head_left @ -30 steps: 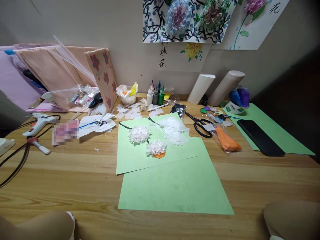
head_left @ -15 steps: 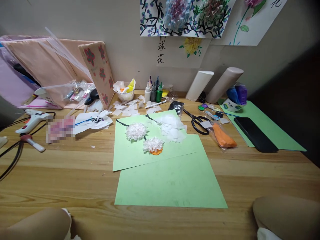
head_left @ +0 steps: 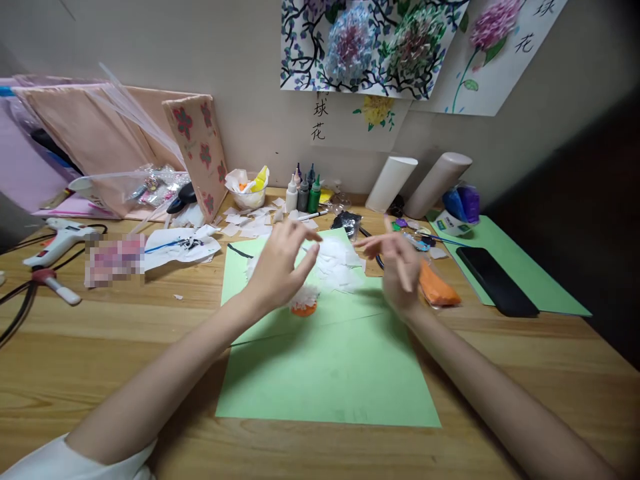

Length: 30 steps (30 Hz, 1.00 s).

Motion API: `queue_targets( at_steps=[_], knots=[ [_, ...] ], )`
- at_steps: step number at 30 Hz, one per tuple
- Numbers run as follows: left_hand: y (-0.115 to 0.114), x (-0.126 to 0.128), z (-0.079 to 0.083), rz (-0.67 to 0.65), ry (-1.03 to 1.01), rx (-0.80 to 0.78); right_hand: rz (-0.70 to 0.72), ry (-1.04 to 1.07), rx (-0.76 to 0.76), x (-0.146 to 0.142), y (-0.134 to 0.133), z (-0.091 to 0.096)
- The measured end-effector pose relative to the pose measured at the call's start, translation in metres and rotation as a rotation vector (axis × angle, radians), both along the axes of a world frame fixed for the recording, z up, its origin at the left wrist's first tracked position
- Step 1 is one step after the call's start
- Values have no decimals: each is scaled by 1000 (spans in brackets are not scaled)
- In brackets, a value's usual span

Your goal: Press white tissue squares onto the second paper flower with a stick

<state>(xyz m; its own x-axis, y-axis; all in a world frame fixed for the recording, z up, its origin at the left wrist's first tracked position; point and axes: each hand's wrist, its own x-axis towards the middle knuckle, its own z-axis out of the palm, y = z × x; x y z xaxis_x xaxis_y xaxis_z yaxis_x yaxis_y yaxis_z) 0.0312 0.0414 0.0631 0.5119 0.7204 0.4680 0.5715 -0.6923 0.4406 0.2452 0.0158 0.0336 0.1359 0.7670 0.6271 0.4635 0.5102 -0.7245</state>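
Note:
Both my arms reach out over two overlapping light green paper sheets (head_left: 325, 373) on the wooden table. My left hand (head_left: 280, 267) hovers with fingers apart and empty, above a white tissue flower it mostly hides and a second tissue flower on an orange base (head_left: 304, 305). My right hand (head_left: 397, 267) is also open and empty, fingers loosely spread, just right of a pile of white tissue squares (head_left: 336, 263). It covers the black scissors. An orange packet (head_left: 437, 288) lies right beside it.
Small paint bottles (head_left: 303, 193), a bowl of scraps (head_left: 249, 190), two white rolls (head_left: 415, 183) and flower pictures stand by the wall. A glue gun (head_left: 55, 241) with cables lies far left. A black phone (head_left: 497, 280) rests on another green sheet at right.
Both arms have come up from the bottom edge and stretched forward over the green sheets to the flowers and tissue pile. The view has shifted slightly left and down.

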Motion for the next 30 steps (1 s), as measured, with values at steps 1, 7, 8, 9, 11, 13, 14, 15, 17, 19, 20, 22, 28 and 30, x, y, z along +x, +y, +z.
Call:
queue_targets(
  at_steps=[1, 7, 8, 9, 11, 13, 14, 15, 17, 19, 20, 22, 28, 30],
  knots=[
    [2, 2, -6, -10, 78, -13, 32, -19, -43, -1, 5, -13],
    [19, 5, -50, -25, 447, -38, 135, -156, -118, -3, 14, -46],
    [21, 4, -53, -19, 456, -38, 145, -165, -110, -3, 13, -45],
    [23, 4, -54, -17, 461, -40, 154, -175, -106, -2, 12, -43],
    [25, 5, -53, -25, 464, -52, 158, -178, -108, -2, 12, -41],
    [25, 6, -48, -29, 451, -58, 153, -167, -122, -2, 12, -41],
    [25, 7, -45, -27, 435, -59, 150, -160, -130, -2, 12, -41],
    [25, 7, -43, -22, 412, -59, 147, -155, -135, -2, 13, -42],
    [25, 7, -38, -10, 346, -69, 147, -153, -139, -2, 13, -42],
    [25, 7, -35, 8, 259, -95, 152, -155, -144, -2, 14, -42],
    [25, 7, -34, 22, 212, -105, 156, -154, -150, -2, 14, -42],
    [27, 5, -34, 53, 126, -105, 164, -155, -164, -2, 14, -41],
    [32, 0, -37, 74, -95, -55, 185, -181, -220, -3, 14, -40],
    [31, 1, -36, 65, -189, -109, 188, -185, -221, -3, 14, -40]
  ],
)
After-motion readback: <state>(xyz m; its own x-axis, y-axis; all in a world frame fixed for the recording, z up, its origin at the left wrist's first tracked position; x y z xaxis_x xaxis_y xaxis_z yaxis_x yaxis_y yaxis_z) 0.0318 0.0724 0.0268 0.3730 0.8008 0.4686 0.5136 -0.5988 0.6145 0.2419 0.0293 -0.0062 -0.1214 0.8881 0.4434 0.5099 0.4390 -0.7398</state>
